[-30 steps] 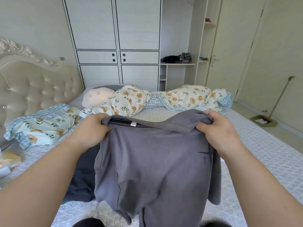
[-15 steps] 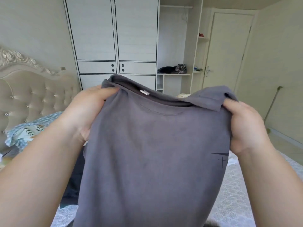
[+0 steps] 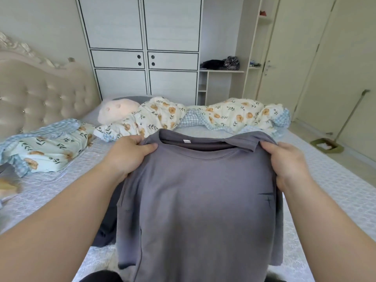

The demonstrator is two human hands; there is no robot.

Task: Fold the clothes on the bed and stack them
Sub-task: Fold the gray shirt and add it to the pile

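Shirt: we've got a plain grey short-sleeved cotton T-shirt point(image 3: 199, 200) held up over the bed by its shoulders, neckline at the top with a little white tag showing, the body hanging down toward us (there's a small dark star-like print near its right edge).

Left hand: our left hand point(image 3: 126, 155) grips the shirt's left shoulder, fingers curled over the fabric and the thumb pressed on the front.

Right hand: our right hand point(image 3: 289, 161) pinches the other shoulder, fingers bunched round the folded-over sleeve edge.

Under the shirt: a dark navy garment point(image 3: 107, 226) lies on the bed just behind the shirt's left side, mostly hidden.

Bed: pale lilac quilted mattress cover point(image 3: 335, 190), with a crumpled cream floral quilt with blue gingham lining point(image 3: 234, 117) strung along the far side, and a matching floral pillow point(image 3: 44, 147) near the beige tufted headboard point(image 3: 40, 94).

Also there: a pale pink round plush cushion point(image 3: 118, 109) beside the quilt, white wardrobe point(image 3: 142, 47) behind.
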